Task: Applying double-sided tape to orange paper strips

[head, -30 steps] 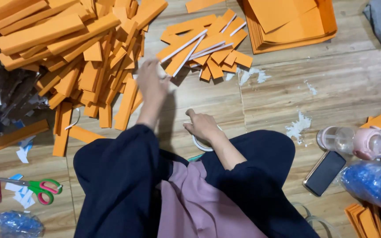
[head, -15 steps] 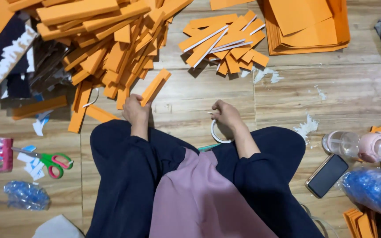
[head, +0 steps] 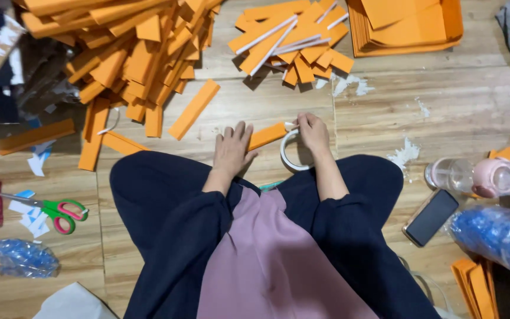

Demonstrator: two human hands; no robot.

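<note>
Quick count: one pair of green-and-pink-handled scissors [head: 54, 210], one black flat phone [head: 431, 217], one white tape ring [head: 290, 155], two hands.

free: bare floor [head: 444, 106] right of hands | blocked: orange strip heap [head: 119, 53] front-left

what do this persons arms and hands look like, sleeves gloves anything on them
Both hands are bare: no gloves show on the left hand or the right hand, and no rings, watch or bracelets can be made out. Loose dark navy sleeves cover the upper arms, ending partway, so the forearms are uncovered.
</note>
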